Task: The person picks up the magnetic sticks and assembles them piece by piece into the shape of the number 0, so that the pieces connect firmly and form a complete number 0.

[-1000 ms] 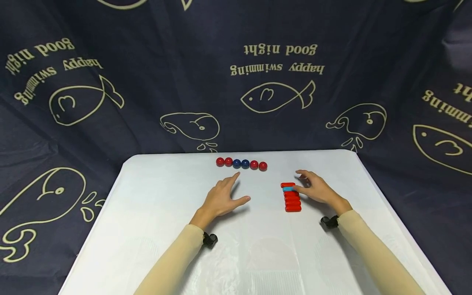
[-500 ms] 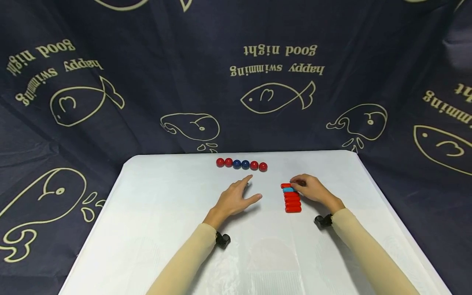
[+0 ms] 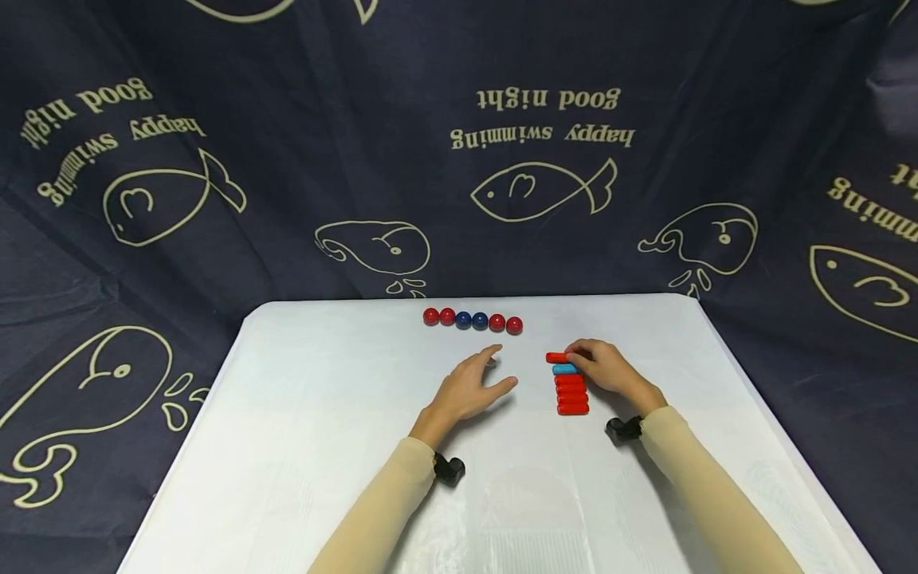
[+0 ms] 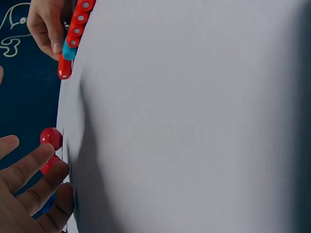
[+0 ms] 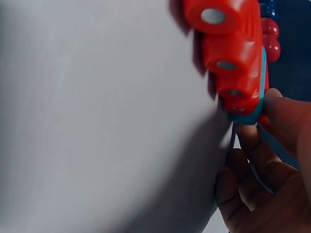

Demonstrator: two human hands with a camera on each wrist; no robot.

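Observation:
My right hand (image 3: 605, 367) pinches the right end of the farthest red magnetic rod (image 3: 555, 358) between thumb and fingers. Just nearer lies a light-blue rod (image 3: 565, 369), then several red rods (image 3: 572, 399) side by side in a column. Pale round discs show on the rod ends in both wrist views. In the right wrist view the thumb and fingers partly hide the pinched rod. My left hand (image 3: 466, 391) hovers over the table with fingers spread and nothing in it, left of the rods. Beyond it runs a row of red balls (image 3: 514, 325) and dark-blue balls (image 3: 480, 321).
The white table (image 3: 323, 399) has its far edge just behind the balls. A dark cloth (image 3: 287, 159) printed with fish and whales hangs behind and at the sides. Each wrist bears a small black camera (image 3: 450, 470).
My right hand has moved from beside the light-blue rod to the farthest red rod and pinched it. That rod now sits slightly apart from the blue one. My left hand has shifted right.

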